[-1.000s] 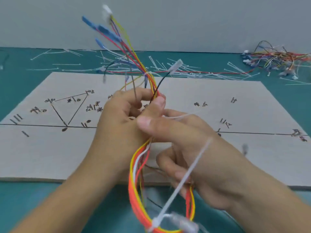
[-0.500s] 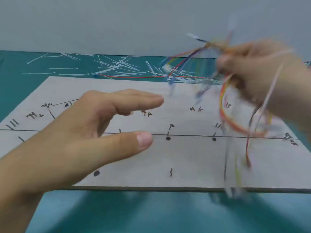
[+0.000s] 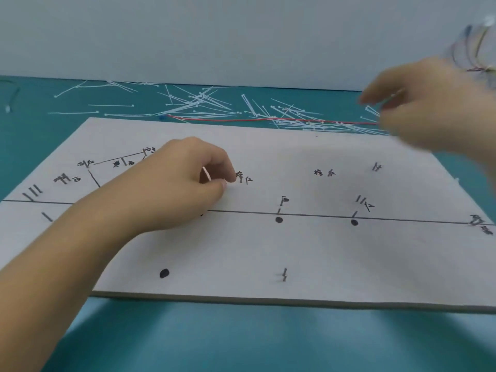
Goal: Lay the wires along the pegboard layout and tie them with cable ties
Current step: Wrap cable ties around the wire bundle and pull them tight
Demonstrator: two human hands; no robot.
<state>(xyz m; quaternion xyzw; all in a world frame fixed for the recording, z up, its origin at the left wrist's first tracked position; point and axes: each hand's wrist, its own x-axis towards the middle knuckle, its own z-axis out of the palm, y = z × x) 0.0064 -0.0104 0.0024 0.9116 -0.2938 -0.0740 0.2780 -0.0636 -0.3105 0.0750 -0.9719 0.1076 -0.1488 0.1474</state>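
Observation:
The white layout board lies flat on the teal table, drawn with black lines, dots and handwritten marks. My left hand rests on the board's left middle, fingers curled, pinching a short white cable-tie piece between thumb and fingers. My right hand is blurred in the air above the board's far right corner, with its fingers loosely stretched to the left and nothing in them. A blurred bundle of coloured wires shows at the top right edge, beyond that hand and apart from its fingers.
Several loose white cable ties lie scattered on the teal table behind the board. A single red wire runs along the board's far edge. A grey wall stands at the back.
The wire bundle left my left hand and went right with my right hand, and is now at the top right edge. My left hand came down onto the board and curled round a white piece.

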